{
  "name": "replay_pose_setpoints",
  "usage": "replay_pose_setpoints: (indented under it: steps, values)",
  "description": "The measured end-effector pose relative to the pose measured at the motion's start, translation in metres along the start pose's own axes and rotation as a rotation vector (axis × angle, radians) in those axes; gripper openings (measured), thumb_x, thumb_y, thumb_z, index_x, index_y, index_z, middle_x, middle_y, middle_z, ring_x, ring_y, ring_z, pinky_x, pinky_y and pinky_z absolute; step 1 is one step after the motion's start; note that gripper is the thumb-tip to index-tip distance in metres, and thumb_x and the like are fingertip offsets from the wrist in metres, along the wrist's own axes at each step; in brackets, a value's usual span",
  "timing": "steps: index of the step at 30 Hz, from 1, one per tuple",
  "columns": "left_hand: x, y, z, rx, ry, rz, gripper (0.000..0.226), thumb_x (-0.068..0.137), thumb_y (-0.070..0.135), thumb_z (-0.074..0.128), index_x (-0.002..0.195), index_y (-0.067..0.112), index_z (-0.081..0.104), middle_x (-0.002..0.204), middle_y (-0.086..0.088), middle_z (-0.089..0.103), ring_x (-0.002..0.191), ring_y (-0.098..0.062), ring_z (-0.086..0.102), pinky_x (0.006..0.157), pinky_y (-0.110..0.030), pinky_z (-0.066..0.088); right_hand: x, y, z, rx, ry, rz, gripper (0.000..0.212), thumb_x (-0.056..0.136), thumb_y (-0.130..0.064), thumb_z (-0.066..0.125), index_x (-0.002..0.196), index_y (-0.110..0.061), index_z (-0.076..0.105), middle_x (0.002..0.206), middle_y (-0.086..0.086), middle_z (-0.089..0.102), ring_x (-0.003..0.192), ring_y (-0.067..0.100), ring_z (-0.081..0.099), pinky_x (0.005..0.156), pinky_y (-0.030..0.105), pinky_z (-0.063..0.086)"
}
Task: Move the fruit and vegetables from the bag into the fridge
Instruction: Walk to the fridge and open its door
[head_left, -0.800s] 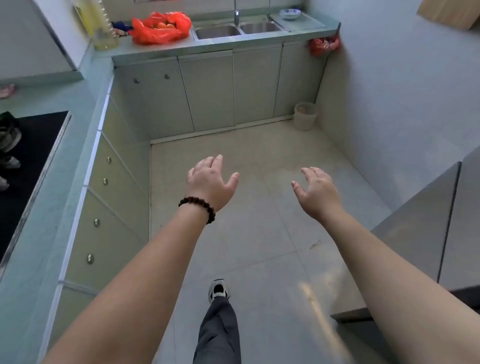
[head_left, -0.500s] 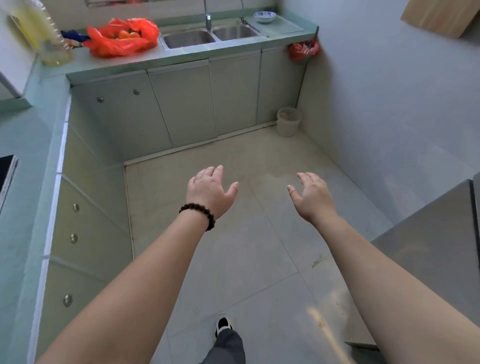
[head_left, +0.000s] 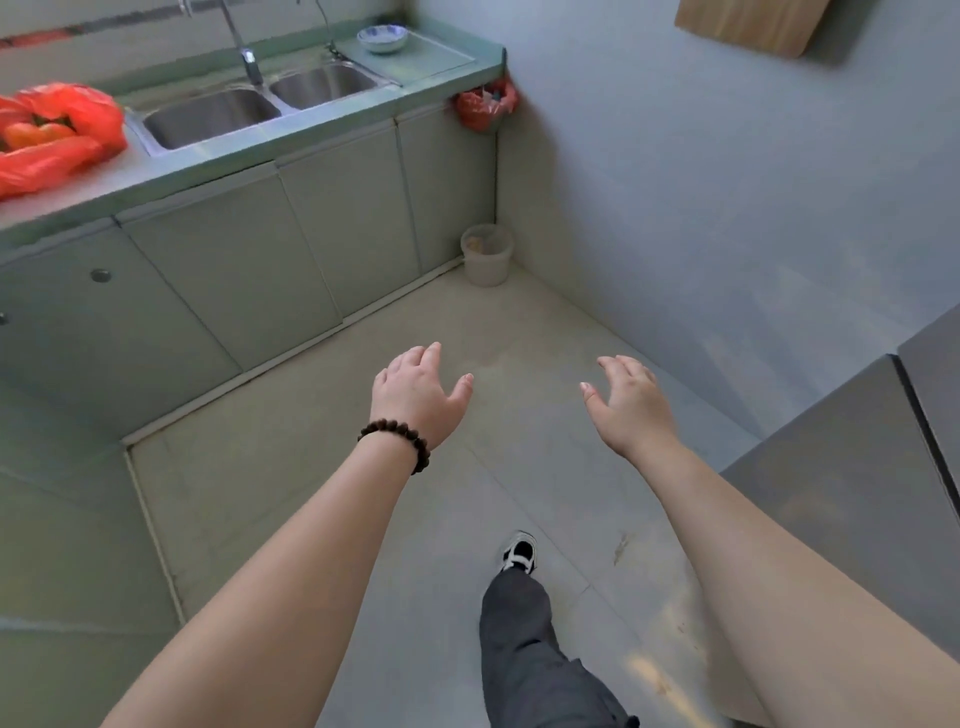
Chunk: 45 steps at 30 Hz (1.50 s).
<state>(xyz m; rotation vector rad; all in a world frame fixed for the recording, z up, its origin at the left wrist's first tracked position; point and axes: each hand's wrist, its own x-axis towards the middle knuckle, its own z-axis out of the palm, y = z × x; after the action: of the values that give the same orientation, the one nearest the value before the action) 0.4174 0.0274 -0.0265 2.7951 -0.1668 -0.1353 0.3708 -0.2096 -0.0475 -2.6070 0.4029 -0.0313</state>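
Beside sink (head_left: 213, 117), red bag (head_left: 57, 132) holds fruit

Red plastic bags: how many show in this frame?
2. One red bag lies on the counter left of the sink, holding orange-red produce. A smaller red bag hangs at the counter's right end. More may sit beyond the frame's left edge.

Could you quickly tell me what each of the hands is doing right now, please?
Left hand: open, fingers relaxed, holding nothing, out over the floor.
Right hand: open, fingers relaxed, holding nothing, out over the floor.
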Motion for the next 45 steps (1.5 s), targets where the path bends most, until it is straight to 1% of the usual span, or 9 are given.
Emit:
replay_pose_setpoints:
  steps: [7, 15, 21, 30, 34, 37, 40, 43, 45]
  values:
    - [0.159, 0.071, 0.009, 0.041, 0.007, 0.175, 0.066, 0.092, 0.052, 0.039, 0.146, 0.015, 0.028, 0.150, -0.003, 0.034, 0.141, -0.020, 0.024, 0.115, -0.037, 0.018, 0.142, 0.033, -0.019, 0.009, 0.142, 0.068, 0.050, 0.092, -0.032, 0.051, 0.134, -0.006, 0.044, 0.142, 0.016, 0.041, 0.134, 0.030, 0.034, 0.109, 0.038, 0.029]
    - [0.336, 0.239, -0.001, 0.035, 0.008, 0.499, 0.063, 0.092, 0.050, 0.042, 0.144, 0.016, 0.032, 0.146, -0.003, 0.038, 0.139, -0.021, 0.027, 0.113, -0.036, 0.018, 0.281, 0.096, -0.110, -0.060, 0.320, 0.235, 0.050, 0.092, -0.033, 0.050, 0.133, -0.006, 0.046, 0.139, 0.016, 0.045, 0.133, 0.030, 0.034, 0.108, 0.038, 0.030]
    - [0.384, 0.363, 0.025, 0.020, -0.073, 0.799, 0.062, 0.092, 0.050, 0.040, 0.143, 0.015, 0.032, 0.142, -0.003, 0.042, 0.134, -0.022, 0.033, 0.110, -0.036, 0.022, 0.299, 0.154, -0.170, -0.125, 0.465, 0.407, 0.047, 0.090, -0.031, 0.053, 0.128, -0.004, 0.049, 0.133, 0.016, 0.050, 0.129, 0.031, 0.039, 0.105, 0.040, 0.034]
    - [0.401, 0.521, 0.057, -0.044, -0.230, 1.273, 0.066, 0.093, 0.052, 0.037, 0.147, 0.016, 0.025, 0.149, -0.003, 0.034, 0.140, -0.021, 0.023, 0.114, -0.036, 0.017, 0.276, 0.211, -0.235, -0.285, 0.673, 0.752, 0.049, 0.092, -0.032, 0.051, 0.131, -0.004, 0.047, 0.138, 0.017, 0.045, 0.133, 0.032, 0.037, 0.109, 0.041, 0.032]
    - [0.409, 0.573, 0.056, -0.071, -0.273, 1.479, 0.066, 0.093, 0.053, 0.035, 0.148, 0.017, 0.023, 0.151, -0.003, 0.032, 0.141, -0.021, 0.022, 0.115, -0.036, 0.015, 0.276, 0.216, -0.265, -0.490, 0.759, 0.830, 0.043, 0.088, -0.027, 0.057, 0.124, -0.005, 0.054, 0.133, 0.018, 0.050, 0.131, 0.035, 0.040, 0.107, 0.048, 0.035]
    - [0.418, 0.607, 0.049, -0.101, -0.286, 1.616, 0.066, 0.093, 0.053, 0.033, 0.148, 0.018, 0.022, 0.152, -0.003, 0.031, 0.142, -0.021, 0.022, 0.116, -0.036, 0.015, 0.274, 0.218, -0.302, -0.808, 0.736, 0.889, 0.038, 0.081, -0.022, 0.064, 0.116, -0.008, 0.061, 0.134, 0.015, 0.052, 0.134, 0.033, 0.038, 0.110, 0.054, 0.029]
    - [0.422, 0.633, 0.040, -0.138, -0.302, 1.716, 0.066, 0.093, 0.053, 0.033, 0.148, 0.018, 0.022, 0.151, -0.002, 0.031, 0.142, -0.020, 0.021, 0.116, -0.035, 0.014, 0.268, 0.213, -0.347, -1.134, 0.571, 1.024, 0.036, 0.083, -0.019, 0.058, 0.117, -0.009, 0.060, 0.140, 0.012, 0.047, 0.139, 0.031, 0.030, 0.112, 0.060, 0.015]
    - [0.424, 0.646, 0.035, -0.173, -0.312, 1.786, 0.065, 0.094, 0.053, 0.033, 0.148, 0.019, 0.022, 0.151, -0.001, 0.032, 0.141, -0.019, 0.022, 0.116, -0.035, 0.014, 0.262, 0.203, -0.375, -1.281, 0.296, 1.214, 0.043, 0.094, -0.022, 0.040, 0.134, -0.010, 0.046, 0.149, 0.011, 0.034, 0.144, 0.031, 0.013, 0.111, 0.067, 0.001]
    - [0.422, 0.651, 0.033, -0.186, -0.330, 1.812, 0.065, 0.094, 0.053, 0.032, 0.148, 0.019, 0.021, 0.151, -0.001, 0.031, 0.142, -0.019, 0.022, 0.116, -0.034, 0.014, 0.260, 0.199, -0.385, -1.306, 0.138, 1.275, 0.046, 0.097, -0.022, 0.027, 0.142, -0.010, 0.032, 0.153, 0.012, 0.024, 0.145, 0.031, 0.002, 0.108, 0.067, -0.007]
